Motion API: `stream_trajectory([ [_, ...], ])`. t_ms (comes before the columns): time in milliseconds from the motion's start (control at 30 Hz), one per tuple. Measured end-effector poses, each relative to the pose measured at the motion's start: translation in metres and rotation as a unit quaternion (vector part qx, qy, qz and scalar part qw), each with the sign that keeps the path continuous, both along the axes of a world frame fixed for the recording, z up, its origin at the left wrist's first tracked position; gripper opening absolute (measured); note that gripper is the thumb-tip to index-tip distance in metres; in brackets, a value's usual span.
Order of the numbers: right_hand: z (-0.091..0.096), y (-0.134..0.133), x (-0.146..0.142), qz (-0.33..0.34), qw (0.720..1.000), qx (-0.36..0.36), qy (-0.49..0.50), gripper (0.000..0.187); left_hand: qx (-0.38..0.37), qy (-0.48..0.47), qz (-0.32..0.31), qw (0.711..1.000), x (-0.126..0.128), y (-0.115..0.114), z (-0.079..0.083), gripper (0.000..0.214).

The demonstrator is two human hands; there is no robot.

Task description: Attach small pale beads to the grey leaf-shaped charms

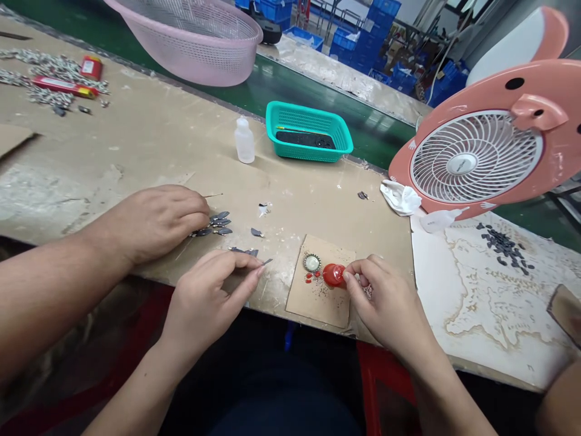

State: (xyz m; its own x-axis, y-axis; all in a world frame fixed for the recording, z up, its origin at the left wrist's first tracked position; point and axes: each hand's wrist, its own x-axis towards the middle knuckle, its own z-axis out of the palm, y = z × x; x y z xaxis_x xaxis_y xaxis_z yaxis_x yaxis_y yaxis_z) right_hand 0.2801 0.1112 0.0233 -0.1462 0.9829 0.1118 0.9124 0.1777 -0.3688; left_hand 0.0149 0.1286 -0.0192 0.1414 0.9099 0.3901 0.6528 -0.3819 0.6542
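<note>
Pinching a grey sliver [267, 261], left hand [206, 297] slants inward; right hand [385, 297], grip unclear, curls at a glossy red object [333, 275]; coral fan [479, 148] lettering illegible.

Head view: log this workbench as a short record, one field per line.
Left hand: pinching a small dark piece
Right hand: fingertips at a glossy red object; grip unclear
Cardboard piece: below the red object; bears a metal bottle cap
Co-worker's hand: beside dark leaf-shaped pieces
Farther back: white bottle, left of a green basket
Far right: orange fan, beyond a pale sheet bearing dark bits
</note>
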Motion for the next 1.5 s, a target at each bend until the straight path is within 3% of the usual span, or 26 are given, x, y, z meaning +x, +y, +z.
stream_trajectory([
  [200,0.000,0.001,-0.001,0.015,0.999,-0.004,-0.033,0.017,-0.016,-0.032,-0.026,0.999,0.003,-0.004,0.006,0.017],
  [367,0.006,-0.003,0.000,-0.014,0.991,-0.032,0.132,0.022,-0.082,-0.149,-0.042,0.985,0.013,-0.015,0.011,0.019],
  [467,0.008,-0.009,0.001,-0.045,0.955,-0.079,0.284,0.027,-0.156,-0.241,-0.044,0.957,0.024,-0.023,0.013,0.017],
  [600,0.006,-0.020,0.001,-0.070,0.886,-0.123,0.442,0.025,-0.237,-0.331,-0.069,0.911,0.040,-0.030,0.019,0.026],
  [700,0.003,-0.029,-0.001,-0.066,0.842,-0.142,0.517,0.023,-0.262,-0.358,-0.096,0.891,0.050,-0.033,0.026,0.027],
  [800,0.004,-0.038,-0.006,-0.062,0.822,-0.141,0.549,0.021,-0.272,-0.365,-0.109,0.884,0.057,-0.036,0.031,0.025],
  [900,0.007,-0.049,-0.013,-0.072,0.826,-0.123,0.546,0.020,-0.267,-0.364,-0.109,0.886,0.062,-0.040,0.035,0.025],
  [1067,0.016,-0.061,-0.021,-0.085,0.861,-0.091,0.494,0.018,-0.259,-0.371,-0.116,0.884,0.068,-0.046,0.038,0.027],
  [1267,0.020,-0.064,-0.026,-0.072,0.896,-0.044,0.437,0.016,-0.264,-0.375,-0.126,0.880,0.072,-0.048,0.038,0.030],
  [1500,0.020,-0.066,-0.026,-0.064,0.915,-0.018,0.398,0.016,-0.261,-0.383,-0.129,0.877,0.073,-0.050,0.038,0.031],
])
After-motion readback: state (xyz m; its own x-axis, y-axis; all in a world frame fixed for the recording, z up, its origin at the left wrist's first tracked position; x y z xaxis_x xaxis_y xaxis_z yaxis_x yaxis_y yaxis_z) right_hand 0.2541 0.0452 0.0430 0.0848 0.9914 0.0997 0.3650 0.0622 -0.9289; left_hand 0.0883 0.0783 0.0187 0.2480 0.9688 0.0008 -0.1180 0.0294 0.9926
